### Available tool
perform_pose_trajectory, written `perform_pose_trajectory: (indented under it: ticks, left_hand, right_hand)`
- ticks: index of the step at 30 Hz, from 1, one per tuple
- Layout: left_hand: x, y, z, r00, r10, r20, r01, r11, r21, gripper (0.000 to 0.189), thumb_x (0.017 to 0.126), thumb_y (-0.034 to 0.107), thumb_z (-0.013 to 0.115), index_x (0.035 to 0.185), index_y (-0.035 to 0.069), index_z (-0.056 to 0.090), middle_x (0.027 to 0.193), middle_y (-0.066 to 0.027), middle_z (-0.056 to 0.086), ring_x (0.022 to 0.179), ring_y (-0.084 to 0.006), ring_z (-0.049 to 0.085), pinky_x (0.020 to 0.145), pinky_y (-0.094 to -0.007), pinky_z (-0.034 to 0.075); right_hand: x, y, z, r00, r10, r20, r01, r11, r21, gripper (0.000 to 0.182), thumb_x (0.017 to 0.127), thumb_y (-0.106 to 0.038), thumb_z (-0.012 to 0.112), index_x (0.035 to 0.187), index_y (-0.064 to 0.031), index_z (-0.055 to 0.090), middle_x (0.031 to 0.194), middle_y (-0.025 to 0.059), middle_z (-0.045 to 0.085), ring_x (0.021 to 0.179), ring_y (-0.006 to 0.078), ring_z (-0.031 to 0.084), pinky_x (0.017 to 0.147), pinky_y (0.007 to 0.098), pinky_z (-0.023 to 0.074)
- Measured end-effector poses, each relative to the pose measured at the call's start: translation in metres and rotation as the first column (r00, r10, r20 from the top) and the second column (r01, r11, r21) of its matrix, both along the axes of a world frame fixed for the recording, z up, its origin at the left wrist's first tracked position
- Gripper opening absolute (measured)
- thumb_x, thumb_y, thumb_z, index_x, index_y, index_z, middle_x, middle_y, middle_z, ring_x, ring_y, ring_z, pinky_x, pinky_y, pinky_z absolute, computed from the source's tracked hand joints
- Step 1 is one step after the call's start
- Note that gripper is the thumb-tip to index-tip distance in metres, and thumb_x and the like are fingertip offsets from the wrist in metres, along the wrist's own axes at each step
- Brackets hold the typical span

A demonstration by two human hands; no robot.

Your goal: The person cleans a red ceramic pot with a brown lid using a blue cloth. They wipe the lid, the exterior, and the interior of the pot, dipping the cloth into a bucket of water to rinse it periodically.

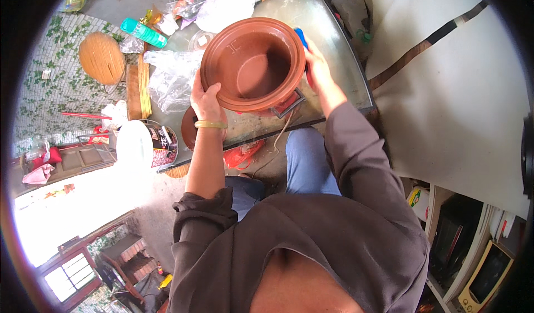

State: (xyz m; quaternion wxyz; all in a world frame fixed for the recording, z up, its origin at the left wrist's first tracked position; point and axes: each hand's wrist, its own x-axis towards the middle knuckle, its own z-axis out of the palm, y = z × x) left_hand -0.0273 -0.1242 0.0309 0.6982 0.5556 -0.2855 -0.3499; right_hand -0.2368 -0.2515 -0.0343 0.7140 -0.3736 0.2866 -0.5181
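Above a glass-topped table [348,77], a brown ceramic pot [225,69] is tilted with its open mouth towards me; nothing shows inside. My left hand [206,98] grips its left rim, thumb over the edge and fingers hidden behind. On the opposite side, my right hand [320,69] presses a blue cloth or sponge [299,35] against the outer wall. Part of this blue piece is hidden by the hand and the pot. A reddish appliance with a grey handle [290,104] shows partly below the pot. A round brown lid [190,123] lies partly behind my left forearm.
Clear plastic bags [173,79] and a turquoise canister [144,32] lie left of the pot. A printed bucket [164,144] stands at the table's left corner. A round wooden stool [102,58] is farther left. A cord [275,146] hangs off the front edge.
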Motion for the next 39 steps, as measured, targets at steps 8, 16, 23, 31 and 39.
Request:
perform_pose_trajectory:
  ticks: [8,16,23,31,39]
  left_hand:
    - [-0.002,-0.004,-0.006,0.998,0.008,0.055,-0.010,1.000,0.023,0.056,0.074,-0.014,0.044,0.129,-0.003,0.045,0.124,-0.0126,0.054,0.112,-0.0233,0.053,0.098,-0.0343,0.041]
    - [0.008,-0.014,-0.010,0.983,-0.074,0.170,0.070,0.997,0.029,0.048,0.074,-0.008,0.048,0.122,-0.004,0.052,0.116,-0.0116,0.059,0.107,-0.0215,0.055,0.096,-0.0314,0.041]
    - [0.013,-0.014,-0.013,0.978,-0.102,0.184,0.096,0.995,0.042,0.050,0.075,-0.008,0.048,0.125,-0.003,0.050,0.120,-0.0123,0.057,0.108,-0.0223,0.055,0.096,-0.0320,0.042]
    - [0.005,-0.013,-0.011,0.982,-0.052,0.181,0.040,0.997,0.072,0.051,0.075,-0.009,0.048,0.125,-0.002,0.050,0.119,-0.0117,0.058,0.108,-0.0220,0.055,0.096,-0.0321,0.042]
    - [0.014,-0.014,-0.018,0.949,-0.026,0.315,0.004,0.997,0.072,0.048,0.073,-0.008,0.050,0.121,-0.003,0.053,0.114,-0.0108,0.060,0.103,-0.0196,0.057,0.093,-0.0302,0.043]
  right_hand:
    - [0.015,-0.044,0.000,0.933,0.137,-0.333,-0.136,0.990,0.025,0.037,0.093,-0.022,0.051,0.126,-0.0074,0.054,0.108,0.0107,0.063,0.099,0.0164,0.058,0.087,0.0301,0.0458]
    - [-0.009,0.045,-0.013,0.977,-0.082,0.194,0.078,0.996,0.030,0.053,0.093,-0.006,0.042,0.143,0.0004,0.026,0.145,0.0129,0.033,0.134,0.0216,0.032,0.111,0.0341,0.0244]
    - [-0.006,0.103,-0.036,0.988,-0.156,0.021,0.157,0.983,-0.096,0.063,0.095,-0.020,0.047,0.146,0.0003,0.017,0.150,0.0095,0.025,0.138,0.0181,0.023,0.113,0.0327,0.0147]
    - [-0.001,0.024,-0.077,0.991,-0.128,0.045,0.122,0.985,0.118,0.049,0.097,-0.019,0.044,0.142,-0.0070,0.031,0.135,0.0068,0.045,0.121,0.0167,0.045,0.104,0.0330,0.0333]
    - [-0.003,0.063,0.004,0.967,-0.161,0.199,0.089,0.940,0.329,0.052,0.095,-0.011,0.038,0.145,-0.0029,0.023,0.143,0.0116,0.037,0.131,0.0230,0.035,0.108,0.0320,0.0270]
